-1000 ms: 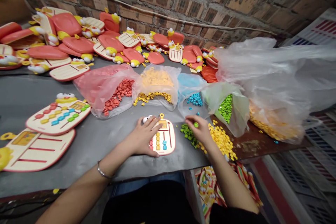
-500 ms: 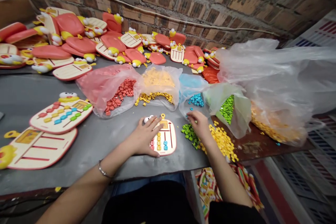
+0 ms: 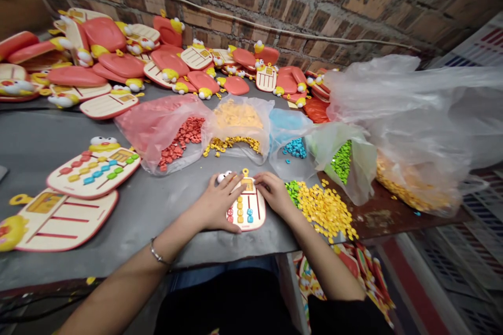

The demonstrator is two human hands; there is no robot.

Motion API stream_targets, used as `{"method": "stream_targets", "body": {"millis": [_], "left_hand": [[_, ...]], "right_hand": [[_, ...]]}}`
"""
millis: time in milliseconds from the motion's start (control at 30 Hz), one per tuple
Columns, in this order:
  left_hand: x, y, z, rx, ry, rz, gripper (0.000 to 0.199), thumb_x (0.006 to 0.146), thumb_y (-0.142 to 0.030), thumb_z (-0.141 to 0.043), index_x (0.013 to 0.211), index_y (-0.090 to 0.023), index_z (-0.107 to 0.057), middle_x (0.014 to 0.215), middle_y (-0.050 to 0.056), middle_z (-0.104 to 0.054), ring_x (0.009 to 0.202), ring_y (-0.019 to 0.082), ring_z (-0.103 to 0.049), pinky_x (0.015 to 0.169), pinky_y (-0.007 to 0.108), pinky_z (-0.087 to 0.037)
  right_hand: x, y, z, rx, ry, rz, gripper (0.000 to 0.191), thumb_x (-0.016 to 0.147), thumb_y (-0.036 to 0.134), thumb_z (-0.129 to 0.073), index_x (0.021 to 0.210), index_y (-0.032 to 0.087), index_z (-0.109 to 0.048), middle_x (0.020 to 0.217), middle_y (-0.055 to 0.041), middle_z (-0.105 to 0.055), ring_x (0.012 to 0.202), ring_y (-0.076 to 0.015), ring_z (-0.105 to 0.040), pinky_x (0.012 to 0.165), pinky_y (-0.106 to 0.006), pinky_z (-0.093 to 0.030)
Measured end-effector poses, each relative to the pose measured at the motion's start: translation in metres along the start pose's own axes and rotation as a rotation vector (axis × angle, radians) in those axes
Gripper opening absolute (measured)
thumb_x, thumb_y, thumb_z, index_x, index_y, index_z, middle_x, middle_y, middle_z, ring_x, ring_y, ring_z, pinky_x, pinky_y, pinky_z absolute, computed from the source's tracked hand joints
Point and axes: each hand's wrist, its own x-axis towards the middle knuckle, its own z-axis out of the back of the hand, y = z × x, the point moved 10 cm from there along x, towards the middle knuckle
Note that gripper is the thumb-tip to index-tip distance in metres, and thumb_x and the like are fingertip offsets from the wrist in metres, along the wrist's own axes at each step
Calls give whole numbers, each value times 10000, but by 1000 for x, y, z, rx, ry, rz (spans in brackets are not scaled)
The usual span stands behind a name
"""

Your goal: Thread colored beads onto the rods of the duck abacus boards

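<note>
A cream toy counting board [image 3: 257,209] with a red rim lies upright before me, with red, yellow and blue beads in its slots. My left hand [image 3: 220,204] grips its left side, fingers spread over the face and thumb at the lower edge. My right hand [image 3: 275,193] is at the board's upper right, fingertips pinched by the top of a slot. The small blue bead in that pinch is hidden by the fingers now. Just right of this hand lie loose green beads [image 3: 292,190] and a heap of yellow beads [image 3: 326,209].
Open bags of red [image 3: 173,152], yellow [image 3: 236,144], blue [image 3: 294,147] and green beads [image 3: 341,162] stand behind the board. A bead-filled board [image 3: 94,167] overlaps a bare one [image 3: 66,222] at left. Many toy boards [image 3: 121,65] pile along the brick wall. A large clear bag [image 3: 412,131] sits right.
My right hand has moved left from beside the blue bag to the board's upper right, taking a blue bead from the table. My left hand still holds the board.
</note>
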Motion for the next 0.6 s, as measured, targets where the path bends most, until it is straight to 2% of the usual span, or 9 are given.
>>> {"method": "stream_targets", "body": {"millis": [133, 367, 467, 600], "left_hand": [[0, 0, -1, 1, 2, -4, 1135, 654, -752, -637, 1535, -182, -207, 1603, 149, -135, 1453, 385, -107, 1111, 594, -68], [0, 0, 2, -11, -13, -6, 1137, 643, -737, -666, 1533, -194, -215, 1597, 148, -167, 1447, 387, -137, 1101, 608, -81], [0, 0, 1, -8, -22, -5, 1112, 645, -734, -667, 1518, -175, -264, 1591, 163, -180, 1445, 389, -139, 1102, 609, -74], [0, 0, 0, 0, -21, -8, 1095, 641, -747, -659, 1495, -154, -315, 1588, 175, -184, 1447, 390, -132, 1106, 605, -68]], "right_hand": [[-1, -4, 2, 21, -31, -16, 108, 871, 115, -562, 818, 202, -596, 953, -66, -688, 915, -213, -632, 825, -367, -511], [-8, 2, 8, -207, -94, 88, 141, 919, 155, -551, 963, 208, -674, 963, -75, -719, 936, -252, -568, 847, -427, -514], [-10, 9, 5, -243, -82, 146, 153, 934, 163, -538, 941, 205, -685, 1008, -84, -706, 972, -248, -552, 872, -422, -512], [-10, 14, -1, -329, -40, 169, 156, 935, 152, -536, 924, 183, -688, 954, -91, -700, 942, -249, -538, 827, -403, -514]]}}
